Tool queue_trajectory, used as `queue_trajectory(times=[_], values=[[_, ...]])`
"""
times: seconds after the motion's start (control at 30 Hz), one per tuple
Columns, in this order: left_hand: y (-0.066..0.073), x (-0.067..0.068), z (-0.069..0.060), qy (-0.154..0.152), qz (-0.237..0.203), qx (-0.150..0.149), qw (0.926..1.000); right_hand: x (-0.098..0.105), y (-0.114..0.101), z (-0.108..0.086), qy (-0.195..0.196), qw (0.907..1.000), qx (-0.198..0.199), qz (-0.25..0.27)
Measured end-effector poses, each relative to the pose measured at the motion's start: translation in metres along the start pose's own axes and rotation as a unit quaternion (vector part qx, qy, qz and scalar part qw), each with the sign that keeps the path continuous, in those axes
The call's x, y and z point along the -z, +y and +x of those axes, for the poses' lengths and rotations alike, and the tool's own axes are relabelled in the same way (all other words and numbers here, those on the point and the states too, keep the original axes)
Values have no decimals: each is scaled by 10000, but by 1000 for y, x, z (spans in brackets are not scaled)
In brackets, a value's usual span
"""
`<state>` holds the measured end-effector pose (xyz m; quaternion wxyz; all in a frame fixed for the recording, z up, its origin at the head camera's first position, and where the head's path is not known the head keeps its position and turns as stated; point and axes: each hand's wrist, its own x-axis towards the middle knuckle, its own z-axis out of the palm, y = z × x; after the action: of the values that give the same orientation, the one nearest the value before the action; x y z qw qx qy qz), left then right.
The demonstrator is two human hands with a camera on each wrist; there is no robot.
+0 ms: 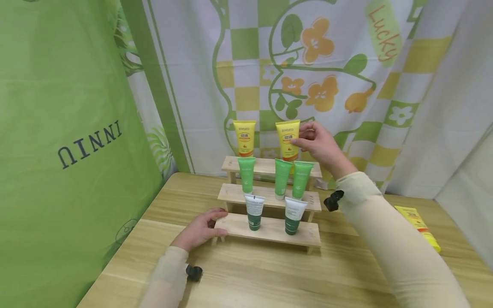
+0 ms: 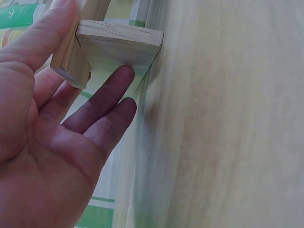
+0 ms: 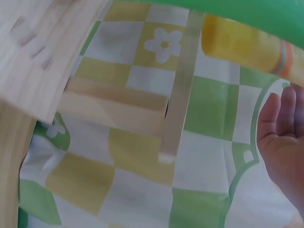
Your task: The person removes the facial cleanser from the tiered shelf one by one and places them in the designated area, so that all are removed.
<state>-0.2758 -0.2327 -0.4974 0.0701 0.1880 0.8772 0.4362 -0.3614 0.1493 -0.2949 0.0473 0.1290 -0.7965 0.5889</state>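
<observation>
My right hand pinches a yellow squeeze tube between thumb and fingers, above the right half of the top tier of a wooden step rack. The tube stands nearly upright, cap down; whether its cap touches the board I cannot tell. In the right wrist view the yellow tube shows beyond the fingers. My left hand grips the left end of the bottom tier; in the left wrist view its thumb lies over the board and fingers reach beneath. Another yellow tube stands on the top tier's left.
On the middle tier stand green tubes. Two white-and-green tubes stand on the bottom tier. A yellow tube lies on the table at right. A patterned curtain hangs close behind the rack.
</observation>
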Motion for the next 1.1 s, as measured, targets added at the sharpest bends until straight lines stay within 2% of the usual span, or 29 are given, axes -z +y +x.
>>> queue_trajectory(times=[0.43,0.73,0.97,1.1], values=[[4,-1,-1,24,16,81,10000,24,5,-26,539,9980,238,220],[5,-1,-3,-7,-17,97,10000,49,20,-51,962,9949,277,101],[7,0,-3,-8,-44,168,9998,71,32,-67,1320,9896,254,512],[5,0,-3,32,-39,158,9999,84,39,-77,1354,9885,203,639]])
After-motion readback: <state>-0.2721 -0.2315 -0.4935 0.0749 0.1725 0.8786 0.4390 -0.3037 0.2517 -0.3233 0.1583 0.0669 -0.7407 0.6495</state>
